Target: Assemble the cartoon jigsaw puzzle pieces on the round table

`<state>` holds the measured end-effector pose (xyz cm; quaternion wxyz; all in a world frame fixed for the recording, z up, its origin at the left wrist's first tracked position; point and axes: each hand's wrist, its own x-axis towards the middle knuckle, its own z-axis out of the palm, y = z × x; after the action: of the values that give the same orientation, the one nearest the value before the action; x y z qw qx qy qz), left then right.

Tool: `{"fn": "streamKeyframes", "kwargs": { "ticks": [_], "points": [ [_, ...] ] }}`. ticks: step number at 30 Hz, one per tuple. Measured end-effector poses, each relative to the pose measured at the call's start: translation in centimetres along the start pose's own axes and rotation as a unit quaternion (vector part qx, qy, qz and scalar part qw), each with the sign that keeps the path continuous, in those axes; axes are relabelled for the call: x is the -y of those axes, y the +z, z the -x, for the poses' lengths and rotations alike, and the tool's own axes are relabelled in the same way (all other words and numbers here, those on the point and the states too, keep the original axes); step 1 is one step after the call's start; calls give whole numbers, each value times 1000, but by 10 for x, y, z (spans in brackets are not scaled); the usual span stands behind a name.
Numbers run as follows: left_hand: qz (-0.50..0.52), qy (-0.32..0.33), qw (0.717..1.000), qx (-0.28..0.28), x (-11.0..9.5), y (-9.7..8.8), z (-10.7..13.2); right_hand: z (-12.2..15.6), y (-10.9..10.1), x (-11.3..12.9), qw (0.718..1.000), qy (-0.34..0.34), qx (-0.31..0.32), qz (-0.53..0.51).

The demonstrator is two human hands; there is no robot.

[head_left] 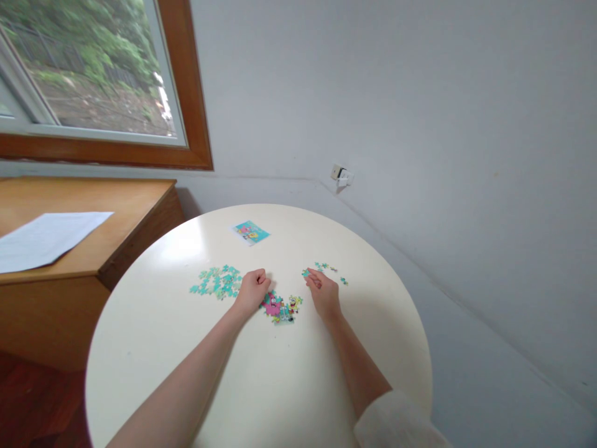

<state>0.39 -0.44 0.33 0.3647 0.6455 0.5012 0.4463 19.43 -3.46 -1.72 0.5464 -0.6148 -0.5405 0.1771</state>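
My left hand [253,289] is curled closed at the upper left edge of a partly joined jigsaw puzzle [282,309], which shows a pink starfish figure and a yellow square figure. Whether anything is inside its fingers is hidden. To the right of the joined part, my right hand [323,291] pinches a small teal puzzle piece [305,272] between thumb and fingers. Left of my left hand lies a spread heap of loose teal puzzle pieces [217,282]. Several more loose pieces [325,266] lie just beyond my right hand.
The round white table [261,398] carries a picture card [250,232] near its far side. To the left stands a wooden desk [140,194] with white paper sheets [56,236], below a window. A wall socket [342,176] is on the wall behind.
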Motion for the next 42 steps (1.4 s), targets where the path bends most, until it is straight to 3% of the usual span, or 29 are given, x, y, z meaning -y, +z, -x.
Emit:
{"fn": "streamKeyframes", "kwargs": {
  "ticks": [18,42],
  "points": [
    [4,6,1000,2,2,1,0,1,-4,9,997,-56,-55,26],
    [8,-11,1000,-2,-6,0,1,2,-5,5,998,-18,-61,5]
  ]
}}
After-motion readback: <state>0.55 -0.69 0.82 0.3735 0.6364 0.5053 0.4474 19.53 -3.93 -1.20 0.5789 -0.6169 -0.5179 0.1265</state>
